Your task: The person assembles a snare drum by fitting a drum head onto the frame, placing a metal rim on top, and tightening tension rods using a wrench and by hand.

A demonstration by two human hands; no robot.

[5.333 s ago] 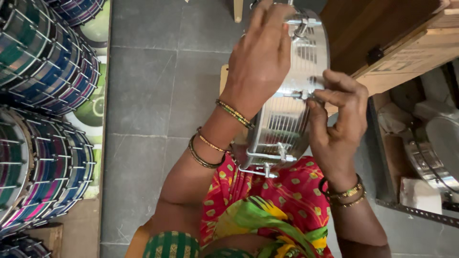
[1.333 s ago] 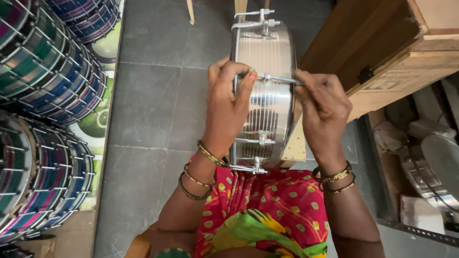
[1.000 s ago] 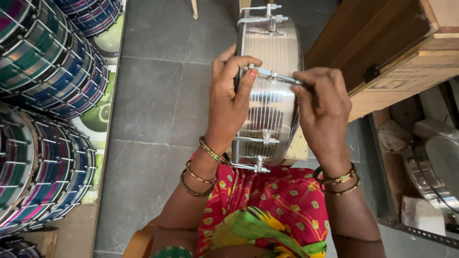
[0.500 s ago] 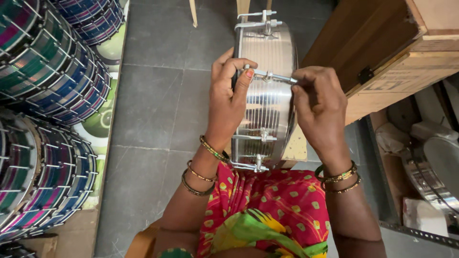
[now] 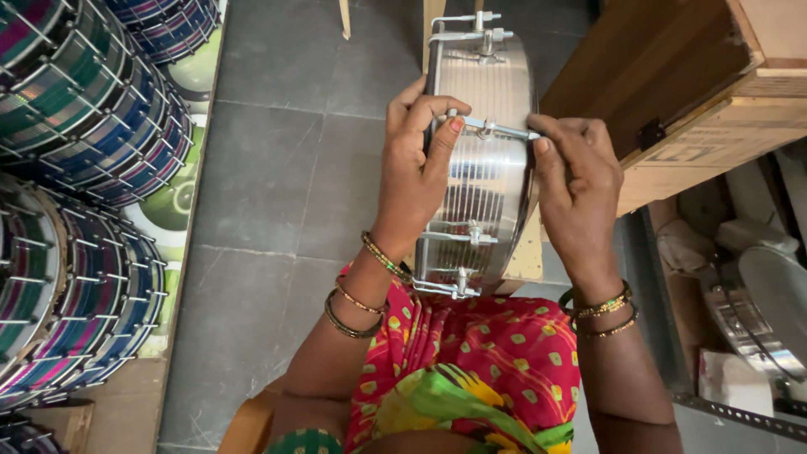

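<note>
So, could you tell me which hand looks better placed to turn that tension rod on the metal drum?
Probably the right hand: its fingertips pinch the free end of the tension rod at the metal drum's rim. The left hand grips the shell's other side, thumb on the rod, steadying it.

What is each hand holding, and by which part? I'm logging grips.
Both hold the metal drum shell's tension rod: left hand its left end, right hand its right end.
</note>
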